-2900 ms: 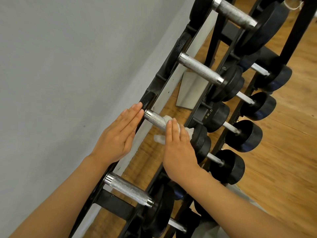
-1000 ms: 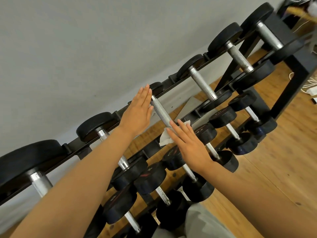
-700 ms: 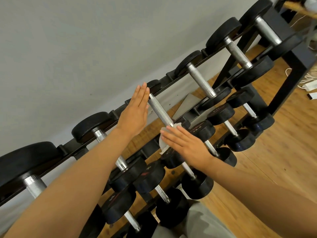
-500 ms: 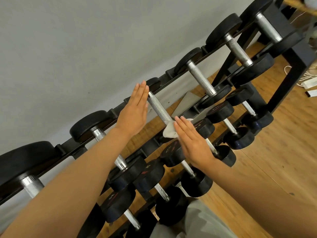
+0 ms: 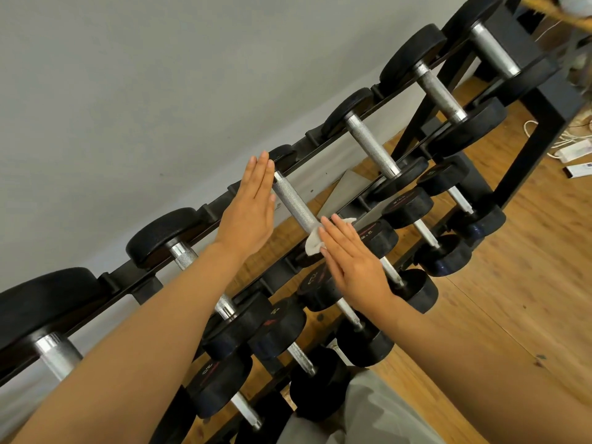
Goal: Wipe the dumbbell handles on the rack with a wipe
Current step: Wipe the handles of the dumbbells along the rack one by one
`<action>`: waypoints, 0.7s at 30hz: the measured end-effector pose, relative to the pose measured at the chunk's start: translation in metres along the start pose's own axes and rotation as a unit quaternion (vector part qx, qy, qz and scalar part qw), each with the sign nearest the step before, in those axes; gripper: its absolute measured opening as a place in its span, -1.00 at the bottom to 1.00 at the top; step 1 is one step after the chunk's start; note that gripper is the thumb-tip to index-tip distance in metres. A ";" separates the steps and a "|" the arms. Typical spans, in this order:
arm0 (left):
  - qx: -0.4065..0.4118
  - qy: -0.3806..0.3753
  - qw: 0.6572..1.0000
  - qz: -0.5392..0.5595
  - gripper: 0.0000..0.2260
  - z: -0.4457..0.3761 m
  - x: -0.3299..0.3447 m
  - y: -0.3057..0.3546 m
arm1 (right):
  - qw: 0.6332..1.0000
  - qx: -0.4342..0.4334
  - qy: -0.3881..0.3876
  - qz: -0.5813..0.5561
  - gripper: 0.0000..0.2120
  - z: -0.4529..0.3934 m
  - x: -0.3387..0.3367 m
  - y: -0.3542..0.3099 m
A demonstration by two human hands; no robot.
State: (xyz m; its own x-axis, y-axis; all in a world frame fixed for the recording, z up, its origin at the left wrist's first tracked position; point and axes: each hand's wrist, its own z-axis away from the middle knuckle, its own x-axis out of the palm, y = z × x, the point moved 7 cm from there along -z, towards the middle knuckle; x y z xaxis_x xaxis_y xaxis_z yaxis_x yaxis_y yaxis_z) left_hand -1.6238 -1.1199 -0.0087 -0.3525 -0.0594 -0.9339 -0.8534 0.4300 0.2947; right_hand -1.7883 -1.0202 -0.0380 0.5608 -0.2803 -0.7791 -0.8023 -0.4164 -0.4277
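Flat, straight fingers of the right hand (image 5: 358,261) press the wipe (image 5: 315,241) against the knurled dumbbell handle (image 5: 294,201), probably scrubbing its near end; the left hand (image 5: 251,209), flat too, steadies its far end.

Both bare forearms reach forward and up. The left hand (image 5: 251,208) is flat, its fingers straight and together, palm turned inward. The right hand (image 5: 354,259) is likewise flat, fingers straight and slightly spread.

Black rack (image 5: 531,129) carries rows of dumbbells (image 5: 371,145)
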 end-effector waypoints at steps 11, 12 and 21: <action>0.007 0.003 1.000 0.018 -0.52 0.000 0.000 -0.001 | 0.999 -0.026 -0.017 -0.037 -0.61 0.009 0.002 0.002; 0.005 0.006 1.000 0.022 -0.52 0.000 0.001 -0.002 | 0.998 0.019 -0.009 -0.058 -0.62 0.009 0.003 0.004; 0.000 0.014 1.000 0.024 -0.50 -0.001 0.001 -0.002 | 0.989 0.091 0.021 -0.115 -0.60 0.016 0.012 -0.006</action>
State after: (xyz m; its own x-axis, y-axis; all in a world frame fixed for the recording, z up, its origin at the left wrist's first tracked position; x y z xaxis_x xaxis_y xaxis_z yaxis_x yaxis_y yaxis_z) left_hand -1.6228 -1.1213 -0.0103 -0.4030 -0.0637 -0.9130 -0.8352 0.4335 0.3385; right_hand -1.7802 -1.0073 -0.0517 0.7378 -0.2325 -0.6338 -0.6738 -0.3123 -0.6697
